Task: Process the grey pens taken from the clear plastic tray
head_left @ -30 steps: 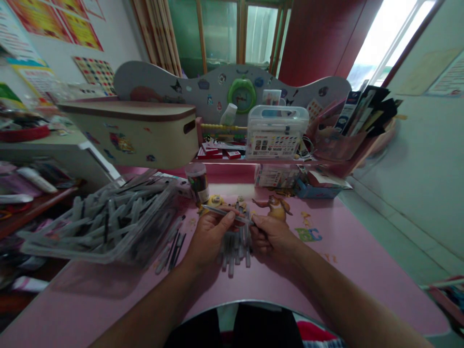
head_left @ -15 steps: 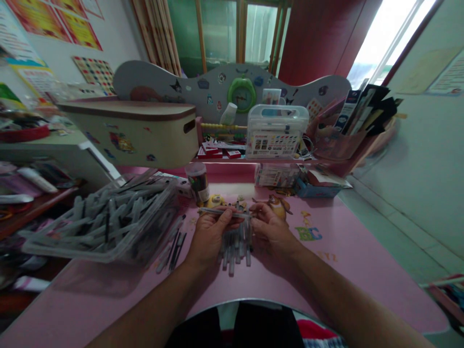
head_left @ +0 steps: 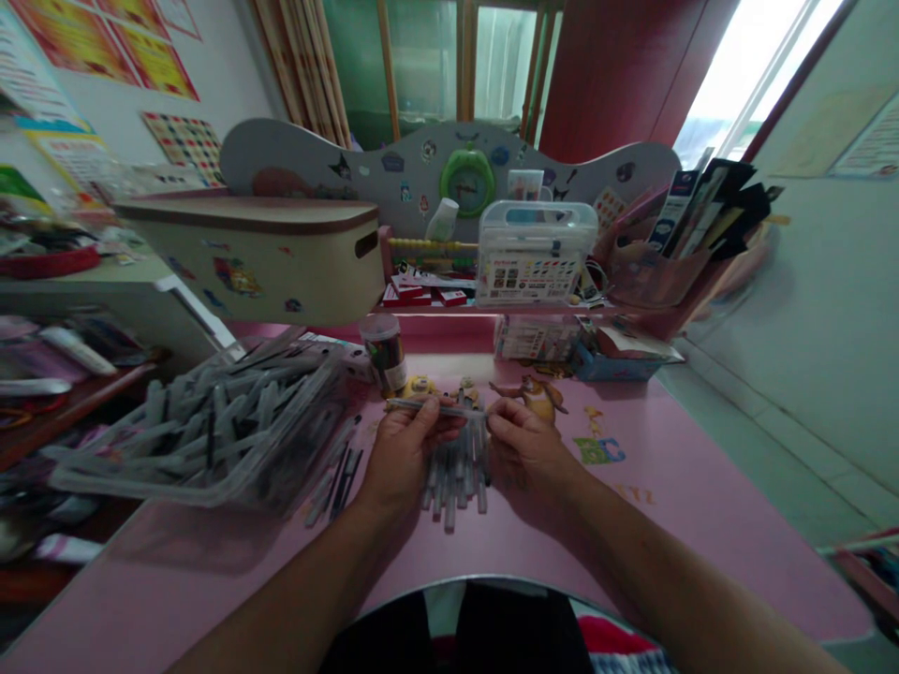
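- Centre of the frame: 1 slim, translucent grey plastic pen (head_left: 453, 410) is held above a flat pink tabletop (head_left: 702, 534), its long axis nearly level, left to right.
- The left hand (head_left: 402, 454) has the main hold: thumb and fingers pinch the pen's middle stretch, and its left end pokes out past them.
- The right hand (head_left: 528, 445) is at the pen's right end, fingertips drawn together; whether they grip or only touch it, I cannot tell.
- Below, between the 2 hands, a loose pile of similar grey plastic pens (head_left: 449, 482) points toward the bottom of the frame, crosswise to the held pen.
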Action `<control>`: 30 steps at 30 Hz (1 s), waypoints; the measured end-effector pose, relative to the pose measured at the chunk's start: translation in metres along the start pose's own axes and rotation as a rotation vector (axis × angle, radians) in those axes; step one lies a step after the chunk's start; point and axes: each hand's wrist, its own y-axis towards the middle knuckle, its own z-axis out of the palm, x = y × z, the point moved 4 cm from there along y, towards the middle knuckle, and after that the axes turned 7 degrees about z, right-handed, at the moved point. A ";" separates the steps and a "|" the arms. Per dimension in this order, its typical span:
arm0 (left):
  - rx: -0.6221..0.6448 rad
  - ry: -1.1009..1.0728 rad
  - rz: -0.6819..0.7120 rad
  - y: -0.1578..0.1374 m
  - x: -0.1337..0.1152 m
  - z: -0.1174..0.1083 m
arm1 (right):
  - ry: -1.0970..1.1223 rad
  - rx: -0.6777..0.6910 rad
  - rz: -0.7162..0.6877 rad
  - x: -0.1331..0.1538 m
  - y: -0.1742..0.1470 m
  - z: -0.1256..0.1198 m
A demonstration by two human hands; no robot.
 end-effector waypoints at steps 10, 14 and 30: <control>0.000 0.013 -0.035 -0.001 0.005 0.000 | -0.111 -0.052 0.018 -0.004 0.007 -0.011; -0.003 0.010 -0.018 -0.001 0.004 0.000 | -0.024 -0.015 -0.010 -0.001 0.001 -0.002; 0.002 0.004 -0.017 -0.003 0.002 0.002 | -0.010 -0.055 0.013 -0.002 0.002 -0.008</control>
